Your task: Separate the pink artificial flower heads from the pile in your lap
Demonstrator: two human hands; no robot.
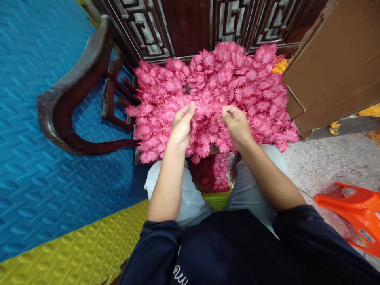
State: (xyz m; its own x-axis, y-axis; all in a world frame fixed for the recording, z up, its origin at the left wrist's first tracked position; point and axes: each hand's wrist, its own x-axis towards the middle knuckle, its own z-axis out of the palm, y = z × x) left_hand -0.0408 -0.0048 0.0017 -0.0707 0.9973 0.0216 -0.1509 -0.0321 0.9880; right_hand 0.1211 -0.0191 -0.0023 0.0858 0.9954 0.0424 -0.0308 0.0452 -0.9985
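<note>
A thick heap of pink artificial flower heads covers a dark wooden seat in front of me. Over its near middle, my left hand is closed, thumb pinched against the fingers. My right hand is a short way to the right, its fingers also pinched together. A blurred pink patch shows between the two hands; whether it is a flower they hold or part of the heap, I cannot make out. Below, between my knees, a yellow-green container has more pink flower pieces in it.
A curved dark wooden armrest rises at the left, over blue matting. Carved wooden panels stand behind the heap. To the right are a large brown box, orange-yellow flower pieces and an orange plastic stool.
</note>
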